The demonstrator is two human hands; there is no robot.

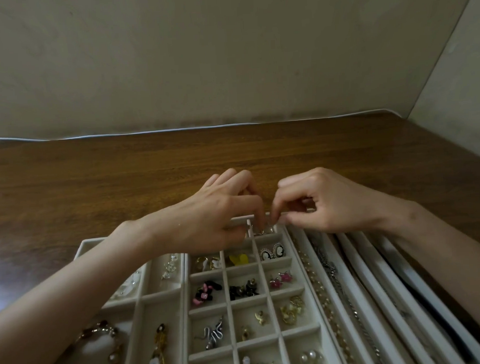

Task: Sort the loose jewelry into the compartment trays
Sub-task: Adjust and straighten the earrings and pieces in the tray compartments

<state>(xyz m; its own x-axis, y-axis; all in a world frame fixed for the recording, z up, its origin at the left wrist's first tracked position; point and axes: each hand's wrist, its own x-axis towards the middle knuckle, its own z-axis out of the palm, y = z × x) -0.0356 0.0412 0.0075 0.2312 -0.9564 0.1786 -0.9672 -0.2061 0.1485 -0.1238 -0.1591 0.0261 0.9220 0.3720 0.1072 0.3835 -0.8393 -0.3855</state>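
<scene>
On the bench (124,172), the left tray (141,297) already holds a bracelet (102,332). The left hand (215,210) reaches over the grid tray (187,292), its fingers curled down into the far compartment where a small gold piece (263,230) lies. The right hand (324,203) meets it there, thumb and forefinger drawn together at the rim. I cannot tell whether either hand actually pinches the piece. This looks like seating an earring. The next move calls for a clean release without nudging the cameo pair (272,253).

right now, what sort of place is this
Probably a room at home: a wood-grain tabletop set into a corner of plain walls, holding pale compartment trays of mixed earrings and chains.
</scene>
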